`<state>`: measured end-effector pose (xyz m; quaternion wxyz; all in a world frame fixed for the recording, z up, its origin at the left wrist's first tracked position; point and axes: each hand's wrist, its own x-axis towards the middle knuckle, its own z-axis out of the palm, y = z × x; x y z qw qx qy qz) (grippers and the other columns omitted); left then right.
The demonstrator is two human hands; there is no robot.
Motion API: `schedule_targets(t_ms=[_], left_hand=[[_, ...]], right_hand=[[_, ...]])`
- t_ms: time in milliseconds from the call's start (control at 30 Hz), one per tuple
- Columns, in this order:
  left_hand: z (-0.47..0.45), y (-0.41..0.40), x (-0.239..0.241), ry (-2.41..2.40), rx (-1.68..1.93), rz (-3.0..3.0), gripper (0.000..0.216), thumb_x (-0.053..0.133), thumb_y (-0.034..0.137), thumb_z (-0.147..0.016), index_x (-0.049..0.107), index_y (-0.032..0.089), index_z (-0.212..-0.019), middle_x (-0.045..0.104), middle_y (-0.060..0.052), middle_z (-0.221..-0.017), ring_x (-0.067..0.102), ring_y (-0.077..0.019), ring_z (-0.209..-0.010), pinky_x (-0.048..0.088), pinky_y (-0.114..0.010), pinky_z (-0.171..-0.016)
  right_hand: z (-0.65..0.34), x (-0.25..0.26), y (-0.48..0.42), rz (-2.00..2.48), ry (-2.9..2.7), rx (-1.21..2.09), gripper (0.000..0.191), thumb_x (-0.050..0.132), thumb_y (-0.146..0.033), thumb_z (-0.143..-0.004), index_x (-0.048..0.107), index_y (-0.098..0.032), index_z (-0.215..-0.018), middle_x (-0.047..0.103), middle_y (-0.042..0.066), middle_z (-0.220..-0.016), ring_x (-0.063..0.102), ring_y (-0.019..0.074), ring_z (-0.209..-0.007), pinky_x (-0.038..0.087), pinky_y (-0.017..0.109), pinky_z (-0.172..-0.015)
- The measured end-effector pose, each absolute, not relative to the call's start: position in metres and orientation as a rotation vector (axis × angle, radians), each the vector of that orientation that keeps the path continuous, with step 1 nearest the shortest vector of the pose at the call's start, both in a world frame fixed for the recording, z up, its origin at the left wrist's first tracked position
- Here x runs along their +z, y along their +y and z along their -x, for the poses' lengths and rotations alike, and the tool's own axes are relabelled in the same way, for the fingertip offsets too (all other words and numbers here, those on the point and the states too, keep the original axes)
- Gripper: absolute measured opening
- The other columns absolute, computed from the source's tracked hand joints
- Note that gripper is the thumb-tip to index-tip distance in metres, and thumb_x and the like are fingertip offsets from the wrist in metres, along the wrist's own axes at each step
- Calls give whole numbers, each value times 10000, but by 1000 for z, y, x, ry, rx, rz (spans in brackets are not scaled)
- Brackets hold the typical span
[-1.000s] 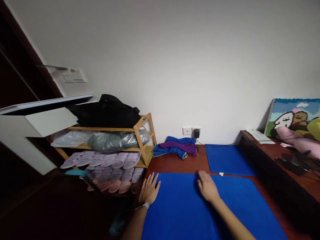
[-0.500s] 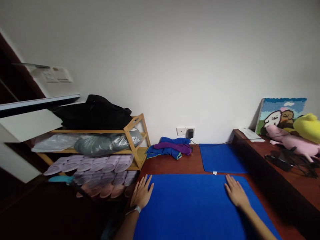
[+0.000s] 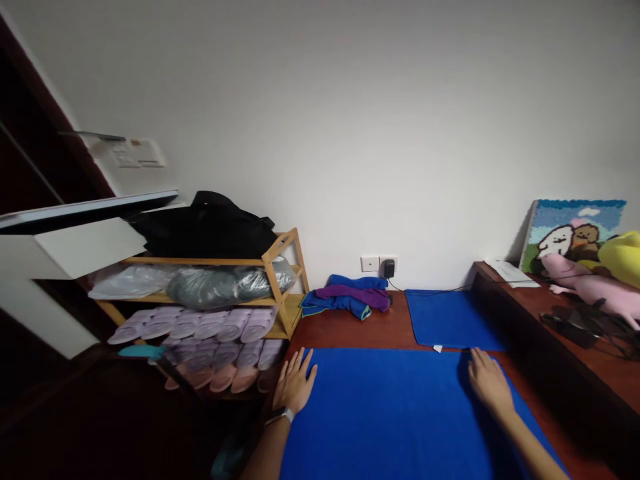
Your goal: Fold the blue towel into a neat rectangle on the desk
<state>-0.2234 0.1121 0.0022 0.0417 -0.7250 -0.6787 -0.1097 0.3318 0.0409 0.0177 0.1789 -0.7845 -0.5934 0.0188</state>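
A large blue cloth (image 3: 380,413) lies spread flat on the reddish-brown wooden surface, its near part running out of view. My left hand (image 3: 296,381) rests palm down over its far left corner, fingers stretched and apart, a watch on the wrist. At the far right corner of the same cloth is my right hand (image 3: 491,383), palm down with its fingers close together and slightly bent; nothing shows in it. Just beyond lies a smaller blue cloth (image 3: 453,319) with a white tag. Crumpled blue and purple cloths (image 3: 345,297) sit against the wall.
To the left stands a wooden rack (image 3: 290,313) with several slippers (image 3: 235,323), plastic-wrapped bundles and a black bag (image 3: 205,227). A raised ledge (image 3: 555,313) on the right bears a pink plush toy (image 3: 590,280), cables and a fluffy picture (image 3: 575,230). A black plug (image 3: 389,268) is in the wall socket.
The whole view has shifted slightly, so things appear further right. My right hand has slid a little outward to the cloth's corner, its fingers more bent. My left hand stays on the left corner.
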Motion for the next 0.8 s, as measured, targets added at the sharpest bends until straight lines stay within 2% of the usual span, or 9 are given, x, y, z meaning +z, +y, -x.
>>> schedule_targets(t_ms=[100,200,267,367,467,600,800], left_hand=[[223,111,2,-2077,-335,2220,564,375,463,-1027,421,270,-1555,374,-59,-1643,353,-244,-1508,241,-477,-1243],[224,111,1,-2085,-328,2217,565,373,464,-1029,414,271,-1558,372,-56,-1646,346,-238,-1511,241,-473,-1243],[225,112,0,-2083,-337,2210,560,368,465,-1030,418,277,-1555,379,-55,-1643,358,-235,-1505,246,-473,-1240],[227,114,-3,-2069,-346,2215,558,361,469,-1033,422,279,-1554,383,-58,-1641,368,-235,-1499,257,-471,-1236],[228,116,-5,-2059,-336,2219,561,363,467,-1033,418,272,-1556,382,-63,-1641,365,-240,-1501,256,-476,-1236],[228,119,-7,-2058,-315,2206,564,374,463,-1031,413,266,-1558,384,-66,-1639,366,-244,-1500,252,-479,-1237],[227,120,-7,-2047,-320,2206,569,377,457,-1031,409,253,-1561,376,-69,-1642,354,-243,-1507,243,-473,-1243]], right_hand=[[-236,39,52,1962,-1919,156,713,173,-468,-952,531,-141,-1475,522,112,-1532,374,335,-1480,220,487,-1256],[-135,46,65,1760,-2107,253,658,208,-492,-999,439,-206,-1546,417,14,-1611,330,221,-1509,209,385,-1267],[-85,46,72,1647,-2242,395,671,205,-507,-1016,349,-181,-1585,319,34,-1653,247,215,-1540,166,412,-1277],[-61,43,77,1652,-2318,503,695,219,-532,-1019,279,-163,-1604,260,63,-1667,184,218,-1557,129,444,-1280],[-100,32,74,1764,-2260,462,700,219,-555,-1017,272,-182,-1607,245,54,-1669,168,207,-1559,112,441,-1280],[-223,4,56,2016,-2069,332,724,193,-577,-1004,274,-185,-1607,257,40,-1670,174,210,-1558,115,450,-1281],[-400,-26,28,2417,-1676,237,782,193,-510,-922,361,-116,-1576,326,100,-1647,235,275,-1539,204,477,-1261]])
